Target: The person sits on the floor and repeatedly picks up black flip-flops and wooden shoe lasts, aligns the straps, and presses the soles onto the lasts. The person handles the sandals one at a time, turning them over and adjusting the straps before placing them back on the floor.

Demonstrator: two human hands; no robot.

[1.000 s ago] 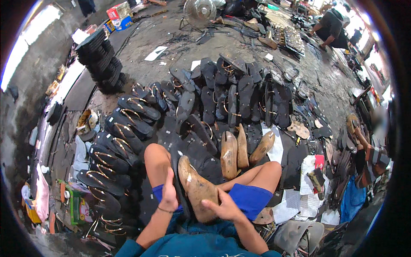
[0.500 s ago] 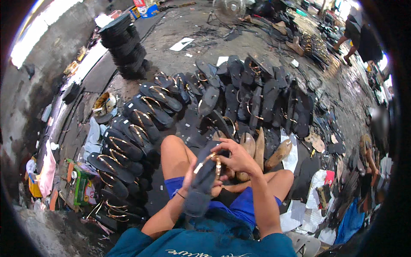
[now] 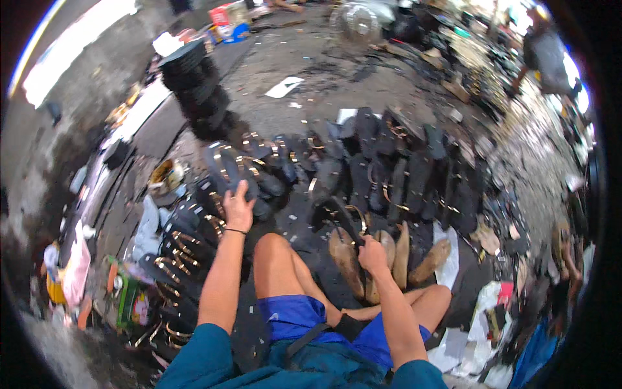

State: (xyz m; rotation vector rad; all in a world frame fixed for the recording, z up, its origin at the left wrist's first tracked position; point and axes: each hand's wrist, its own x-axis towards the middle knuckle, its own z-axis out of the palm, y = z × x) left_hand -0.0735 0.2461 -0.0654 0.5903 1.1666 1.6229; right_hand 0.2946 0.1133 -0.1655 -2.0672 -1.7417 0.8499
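Note:
My left hand point(image 3: 238, 211) reaches out to the left row and grips the near end of a black sandal point(image 3: 222, 162) with gold straps, its thumb pointing up. That sandal lies over or among the far sandals of the row, though blur hides the exact contact. Between my knees and the far group, my right hand point(image 3: 372, 255) is closed on the near end of another black sandal point(image 3: 338, 217), which is tilted and has a gold strap. Brown wooden shoe lasts point(image 3: 345, 262) lie right beside the right hand.
More black sandals point(image 3: 395, 175) stand packed beyond my legs. A tall stack of black soles point(image 3: 194, 84) rises at the far left. A green can point(image 3: 133, 305) is at the near left, white papers point(image 3: 453, 347) at the near right. A fan point(image 3: 359, 26) and a person point(image 3: 547, 55) are farther back.
The sandal both hands held over my lap has moved forward and left with my left hand to the row. My right hand has let go of it and grasped another sandal ahead.

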